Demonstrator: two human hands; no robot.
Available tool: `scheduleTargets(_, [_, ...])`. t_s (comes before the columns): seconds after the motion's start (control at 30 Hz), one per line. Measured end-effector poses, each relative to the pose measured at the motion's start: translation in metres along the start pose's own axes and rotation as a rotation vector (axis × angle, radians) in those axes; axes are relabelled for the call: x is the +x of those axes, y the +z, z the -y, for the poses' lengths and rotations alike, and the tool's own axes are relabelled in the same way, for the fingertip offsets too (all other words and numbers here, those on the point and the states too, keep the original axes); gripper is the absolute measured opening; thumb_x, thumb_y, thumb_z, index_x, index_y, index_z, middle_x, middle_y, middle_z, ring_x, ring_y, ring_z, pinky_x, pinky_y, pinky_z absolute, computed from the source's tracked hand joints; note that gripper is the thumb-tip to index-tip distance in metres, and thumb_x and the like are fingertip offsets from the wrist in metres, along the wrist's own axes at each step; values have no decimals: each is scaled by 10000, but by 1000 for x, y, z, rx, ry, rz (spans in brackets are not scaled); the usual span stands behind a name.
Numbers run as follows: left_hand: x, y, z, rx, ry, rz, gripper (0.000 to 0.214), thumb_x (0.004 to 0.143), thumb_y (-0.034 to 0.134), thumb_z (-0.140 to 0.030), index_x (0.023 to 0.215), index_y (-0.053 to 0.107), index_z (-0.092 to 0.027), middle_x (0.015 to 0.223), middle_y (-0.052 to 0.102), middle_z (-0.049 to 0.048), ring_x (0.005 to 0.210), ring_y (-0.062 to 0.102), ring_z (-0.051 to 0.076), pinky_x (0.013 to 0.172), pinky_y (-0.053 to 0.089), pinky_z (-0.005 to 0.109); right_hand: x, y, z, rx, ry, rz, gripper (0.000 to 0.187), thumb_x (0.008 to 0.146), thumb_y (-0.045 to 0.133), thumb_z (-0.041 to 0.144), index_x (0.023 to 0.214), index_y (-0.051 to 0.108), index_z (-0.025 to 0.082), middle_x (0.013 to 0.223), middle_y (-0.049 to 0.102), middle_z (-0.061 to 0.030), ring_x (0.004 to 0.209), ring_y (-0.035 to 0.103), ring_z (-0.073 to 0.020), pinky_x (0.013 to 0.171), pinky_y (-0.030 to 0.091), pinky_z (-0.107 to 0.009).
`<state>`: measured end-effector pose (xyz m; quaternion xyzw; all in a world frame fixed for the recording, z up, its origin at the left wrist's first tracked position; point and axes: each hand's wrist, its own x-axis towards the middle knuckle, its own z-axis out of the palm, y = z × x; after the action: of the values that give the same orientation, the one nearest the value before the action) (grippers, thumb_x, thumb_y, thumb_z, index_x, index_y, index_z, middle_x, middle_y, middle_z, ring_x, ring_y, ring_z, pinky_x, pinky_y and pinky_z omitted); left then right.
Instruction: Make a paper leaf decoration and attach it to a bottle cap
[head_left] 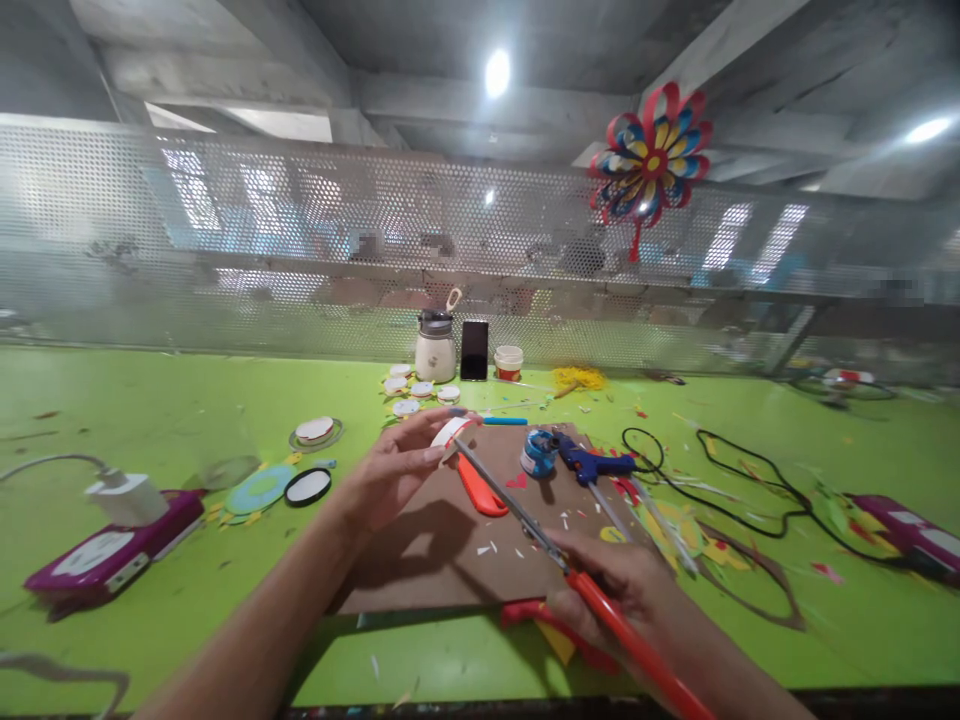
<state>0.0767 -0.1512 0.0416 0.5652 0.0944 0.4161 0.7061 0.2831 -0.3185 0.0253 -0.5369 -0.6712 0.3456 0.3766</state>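
Note:
My left hand (390, 470) pinches a small white round piece with a red edge (453, 432), held up over the brown board (420, 580). In my right hand (611, 580) is a pair of scissors (536, 530) with red handles. Its blades point up and left, and their tips reach the white piece; whether they bite into it I cannot tell. Below them on the board lies an orange-red cutter (480, 488). Beside it are a blue jar (538, 455) and a dark blue glue gun (596, 462), with paper scraps scattered around.
On the green table (247, 590), left, are a purple power strip (112, 560), a black-rimmed disc (307, 487) and white discs (315, 430). At the back stand a jug (435, 350), a phone (475, 350) and a cup (508, 363). A black cord (750, 530) crosses the right side.

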Motion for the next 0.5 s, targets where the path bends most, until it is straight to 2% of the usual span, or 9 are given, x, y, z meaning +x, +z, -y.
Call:
scheduleTargets(0.17, [0,3,-1,22,-9,-14,350,697,692,-144,1039,727,-208,1116,703,111,982,641,271,846,447,378,-1,-1,-1,-5,-35,2,269,849,579,379,915,675,136,648,474,9,582,372,-108,521,321,-231])
scheduleTargets(0.27, [0,4,0,17,4,-15,345,697,686,-135,1031,729,-212,1109,709,100,987,641,266,828,455,360,-2,-1,0,0,-38,-5,286,840,597,370,989,670,137,634,460,21,569,364,-103,512,324,-224])
scheduleTargets(0.43, [2,-3,3,-13,19,75,380,707,687,-138,1083,707,-192,1151,698,101,1021,630,248,857,450,335,-2,0,3,4,-19,-22,309,848,590,418,917,689,133,598,453,26,531,328,-88,469,307,-204])
scheduleTargets(0.5, [3,-5,4,-15,21,90,377,719,680,-133,1091,703,-191,1156,697,98,1048,619,243,886,442,332,-2,0,4,17,-28,-21,298,845,597,393,963,692,137,601,442,33,521,297,-81,472,299,-206])
